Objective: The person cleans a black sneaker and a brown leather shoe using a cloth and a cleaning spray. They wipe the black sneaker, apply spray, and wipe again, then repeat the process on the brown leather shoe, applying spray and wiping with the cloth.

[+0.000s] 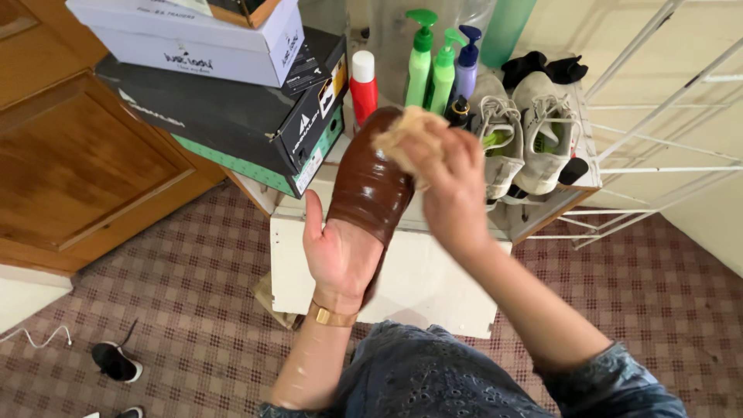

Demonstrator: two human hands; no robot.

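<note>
Landmark: I place everything against the white cabinet, which sits centre frame on the checked floor.
Far left: black shoe on the floor, well left of and below the cabinet; white cable near it. Wooden door stands left of the cabinet.
Shoe boxes: stack of shoe boxes on the cabinet's left end, black box under a pale one.
Left hand: my left hand comes up in front of the cabinet face, palm toward me, thumb out to the left, gold bracelet at the wrist. Fingers are tucked inside the brown shoe, gripping it from within; I can't see the fingertips.
Brown shoe: brown shoe is held up over the cabinet's top front edge, toe pointing away from me. Glossy dark brown leather, slip-on shape, highlights on the upper.
Right hand: my right hand reaches in from lower right, forearm angled across the cabinet, wrist bent down. Fingers clench a tan cloth.
Cloth: crumpled, pressed on the shoe's toe end.
Bottles: red spray can, green and purple pump bottles at the cabinet's back.
Far right: grey sneakers on the cabinet's right end; white wire rack beyond it.
</note>
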